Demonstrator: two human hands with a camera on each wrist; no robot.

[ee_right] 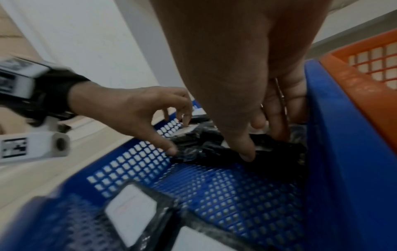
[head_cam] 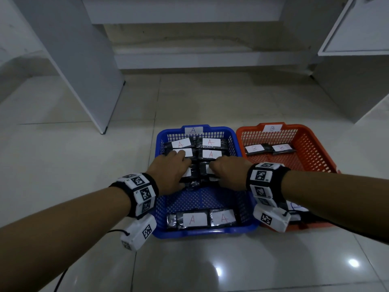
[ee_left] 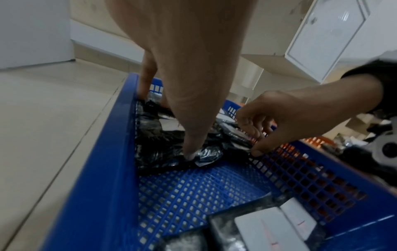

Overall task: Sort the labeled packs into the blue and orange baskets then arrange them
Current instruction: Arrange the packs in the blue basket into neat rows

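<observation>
The blue basket [head_cam: 202, 233] marked A stands on the floor, with the orange basket [head_cam: 248, 131] marked B touching its right side. Several black packs with white A labels lie in two columns at the blue basket's back [head_cam: 211, 142], and two more lie at its front [head_cam: 194, 219]. My left hand [head_cam: 170, 171] grips a pack [ee_left: 154, 149] in the left column, thumb on its near edge and fingers over the top. My right hand [head_cam: 228, 171] holds the neighbouring pack [ee_right: 279, 152] the same way. Two B packs [head_cam: 281, 148] lie at the back of the orange basket.
Another pack [head_cam: 296, 207] lies in the front of the orange basket, half hidden by my right forearm. A white panel [head_cam: 84, 70] stands at the left and a white cabinet [head_cam: 357, 28] at the right. Glossy tiled floor [head_cam: 210, 266] surrounds the baskets.
</observation>
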